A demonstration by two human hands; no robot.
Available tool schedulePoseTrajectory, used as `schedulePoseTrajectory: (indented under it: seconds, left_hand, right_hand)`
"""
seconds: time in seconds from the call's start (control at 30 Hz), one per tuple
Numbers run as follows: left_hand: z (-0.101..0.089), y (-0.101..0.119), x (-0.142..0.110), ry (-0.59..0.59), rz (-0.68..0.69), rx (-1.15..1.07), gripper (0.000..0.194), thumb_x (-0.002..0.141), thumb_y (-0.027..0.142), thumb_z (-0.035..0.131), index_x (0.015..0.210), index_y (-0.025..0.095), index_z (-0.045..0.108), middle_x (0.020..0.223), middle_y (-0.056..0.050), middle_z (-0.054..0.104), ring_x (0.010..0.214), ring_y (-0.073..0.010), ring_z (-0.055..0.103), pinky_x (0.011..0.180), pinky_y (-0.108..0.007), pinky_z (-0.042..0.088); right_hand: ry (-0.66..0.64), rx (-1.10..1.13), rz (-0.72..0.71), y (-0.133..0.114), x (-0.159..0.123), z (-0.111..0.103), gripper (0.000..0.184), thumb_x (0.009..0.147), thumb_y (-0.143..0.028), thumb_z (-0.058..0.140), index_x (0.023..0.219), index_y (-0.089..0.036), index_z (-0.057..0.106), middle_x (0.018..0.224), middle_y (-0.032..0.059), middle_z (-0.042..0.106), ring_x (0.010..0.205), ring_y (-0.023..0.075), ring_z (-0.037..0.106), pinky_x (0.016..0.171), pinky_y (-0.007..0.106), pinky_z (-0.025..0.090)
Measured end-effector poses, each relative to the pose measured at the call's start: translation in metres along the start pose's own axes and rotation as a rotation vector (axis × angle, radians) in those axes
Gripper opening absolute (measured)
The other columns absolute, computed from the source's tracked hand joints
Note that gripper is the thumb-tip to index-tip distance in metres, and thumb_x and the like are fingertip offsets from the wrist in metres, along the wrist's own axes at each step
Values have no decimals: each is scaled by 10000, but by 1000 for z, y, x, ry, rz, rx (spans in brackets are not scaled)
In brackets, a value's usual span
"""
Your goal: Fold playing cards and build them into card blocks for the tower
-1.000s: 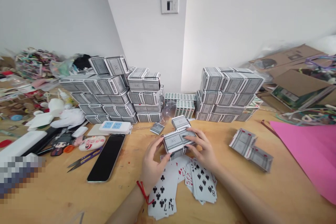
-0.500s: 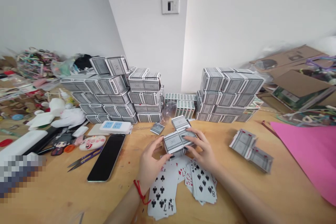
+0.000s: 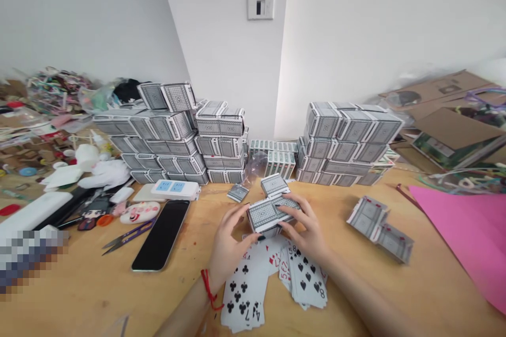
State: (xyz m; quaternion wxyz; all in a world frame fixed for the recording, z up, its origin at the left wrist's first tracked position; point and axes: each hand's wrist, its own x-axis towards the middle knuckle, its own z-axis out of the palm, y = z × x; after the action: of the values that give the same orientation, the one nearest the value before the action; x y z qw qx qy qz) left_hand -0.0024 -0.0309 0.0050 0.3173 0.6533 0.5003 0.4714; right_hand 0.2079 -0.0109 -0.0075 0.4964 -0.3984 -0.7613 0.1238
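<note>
Between my two hands is a small block folded from playing cards (image 3: 264, 214), its grey patterned backs facing up. My left hand (image 3: 229, 242) grips its left side, thumb at the near edge and fingers at the far corner. My right hand (image 3: 304, 226) is closed round the right side, with fingertips pressing on the top and front. Face-up loose cards lie just below: a pile of clubs (image 3: 244, 292) at left and a fanned pile with the eight of spades (image 3: 308, 279) at right. Behind the block sits a face-down card pile (image 3: 274, 185).
Walls of stacked card blocks stand at back left (image 3: 158, 129) and back right (image 3: 351, 139). Left of my hands lie a phone (image 3: 161, 237), thread snips (image 3: 128, 235) and a white power strip (image 3: 175, 189). On the right are a joined card piece (image 3: 379, 229) and pink paper (image 3: 462, 242).
The view has shifted slightly. Both hands keep hold of the card block in nearly the same pose, and the cards around it lie as before.
</note>
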Motion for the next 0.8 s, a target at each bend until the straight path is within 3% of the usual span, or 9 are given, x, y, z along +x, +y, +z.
schedulePoseTrajectory:
  seconds: [0.23, 0.43, 0.6, 0.8]
  left_hand:
    - [-4, -2, 2, -12, -3, 54, 432, 723, 257, 646, 1147, 263, 564, 1125, -67, 537, 1090, -232, 531, 932, -389, 447]
    - [-5, -4, 0, 3, 149, 243, 432, 745, 344, 635, 1162, 280, 544, 1079, -48, 567, 1050, -221, 545, 905, -371, 449]
    - [-3, -7, 0, 22, 231, 299, 448, 752, 389, 623, 1174, 280, 519, 1061, -50, 556, 1051, -225, 536, 920, -385, 430]
    - [-1, -6, -1, 24, 202, 285, 461, 763, 365, 619, 1196, 284, 484, 1106, -52, 528, 1091, -223, 507, 927, -385, 429]
  right_hand:
    - [30, -24, -23, 1, -1, 1, 319, 792, -287, 594, 1109, -267, 571, 1211, 112, 507, 1131, 288, 489, 907, 468, 443]
    - [31, -12, -16, 3, -2, 1, 407, 796, -271, 594, 1192, -272, 499, 1243, 116, 484, 1161, 284, 464, 941, 478, 419]
    - [23, -8, -17, 3, -3, 0, 388, 795, -261, 591, 1175, -263, 513, 1237, 117, 486, 1151, 284, 470, 926, 468, 431]
    - [19, -15, -6, 3, -3, 1, 316, 805, -260, 575, 1120, -251, 550, 1205, 115, 502, 1125, 276, 488, 917, 456, 437]
